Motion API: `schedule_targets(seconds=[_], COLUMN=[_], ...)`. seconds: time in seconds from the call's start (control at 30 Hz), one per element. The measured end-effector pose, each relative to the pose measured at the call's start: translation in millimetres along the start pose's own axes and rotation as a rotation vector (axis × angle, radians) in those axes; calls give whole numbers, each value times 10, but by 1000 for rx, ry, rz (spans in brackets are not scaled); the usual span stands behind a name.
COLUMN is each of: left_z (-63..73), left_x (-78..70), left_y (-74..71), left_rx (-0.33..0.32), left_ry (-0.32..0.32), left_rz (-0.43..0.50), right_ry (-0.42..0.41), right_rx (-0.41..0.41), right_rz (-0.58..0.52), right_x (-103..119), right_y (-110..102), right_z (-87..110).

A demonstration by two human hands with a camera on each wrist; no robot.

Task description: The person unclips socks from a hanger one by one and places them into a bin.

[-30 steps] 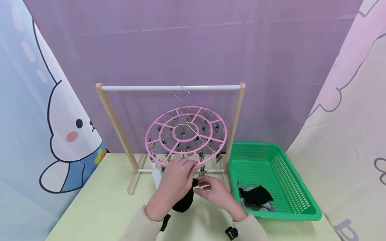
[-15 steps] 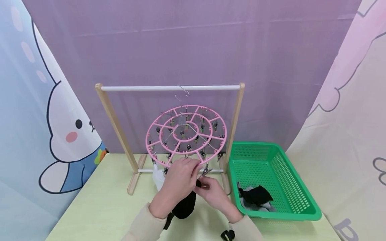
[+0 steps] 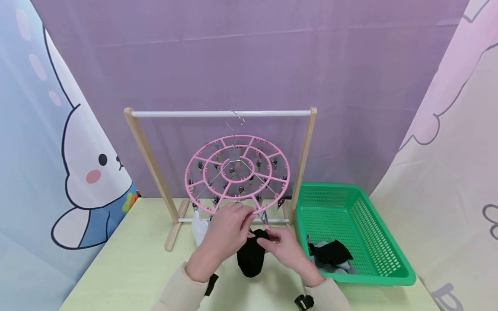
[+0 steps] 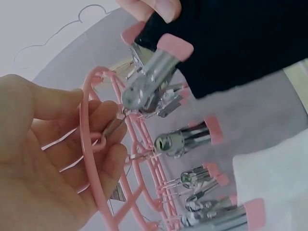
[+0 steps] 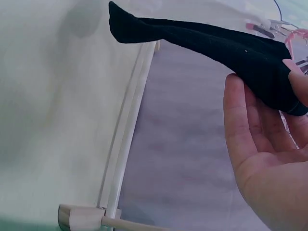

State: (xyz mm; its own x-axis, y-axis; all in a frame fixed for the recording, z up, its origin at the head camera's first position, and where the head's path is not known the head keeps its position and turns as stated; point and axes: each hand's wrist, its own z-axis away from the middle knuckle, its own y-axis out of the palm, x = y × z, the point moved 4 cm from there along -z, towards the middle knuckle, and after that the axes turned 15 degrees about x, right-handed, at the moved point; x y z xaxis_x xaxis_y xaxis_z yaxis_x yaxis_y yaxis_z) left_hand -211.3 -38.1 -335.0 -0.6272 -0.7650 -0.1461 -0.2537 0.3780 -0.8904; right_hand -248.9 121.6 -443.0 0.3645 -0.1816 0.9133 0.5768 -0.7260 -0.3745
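My left hand (image 3: 227,226) holds the near rim of a pink round clip hanger (image 4: 88,144), the thumb on one side and fingers on the other. My right hand (image 3: 285,248) pinches the upper edge of a black sock (image 3: 250,257), which hangs down below the rim. In the left wrist view, a metal clip (image 4: 154,77) with pink tips lies against the sock's corner; a second clip is partly hidden behind it. Seen from the right wrist, the sock trails away from thumb and fingers. A white sock (image 4: 274,178) hangs left of the left hand.
A wooden stand with a white bar (image 3: 186,114) carries the hanger. Several other clips dangle from its rings. At the right, a green basket (image 3: 389,242) contains a black cloth piece (image 3: 332,252) and grey ones. Purple cloth (image 3: 233,56) forms the backdrop.
The black sock has moved right, out from behind my left forearm, and its top edge has come up to the clips. My right hand has shifted slightly right; my left stays on the rim.
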Motion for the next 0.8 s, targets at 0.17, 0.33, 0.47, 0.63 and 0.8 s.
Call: schedule_targets(seconds=[0.17,0.33,0.47,0.63,0.8], left_z=[49,106,148,186,238], left_x=[34,65,76,17,-87], left_y=[-59,-150,-185,-101,83], left_rx=[-48,-142,-184,-186,-236], left_ry=[45,108,135,176,211], left_rz=[-49,-88,-92,-88,-81], right_ry=[20,42,77,113,97], right_rx=[2,-17,-37,-61,-40], right_rz=[3,20,3,31,76], right_x=[-16,-19,-42,-64,-92], right_y=[-48,-127,-196,-270,-287], right_z=[36,108,170,229,242])
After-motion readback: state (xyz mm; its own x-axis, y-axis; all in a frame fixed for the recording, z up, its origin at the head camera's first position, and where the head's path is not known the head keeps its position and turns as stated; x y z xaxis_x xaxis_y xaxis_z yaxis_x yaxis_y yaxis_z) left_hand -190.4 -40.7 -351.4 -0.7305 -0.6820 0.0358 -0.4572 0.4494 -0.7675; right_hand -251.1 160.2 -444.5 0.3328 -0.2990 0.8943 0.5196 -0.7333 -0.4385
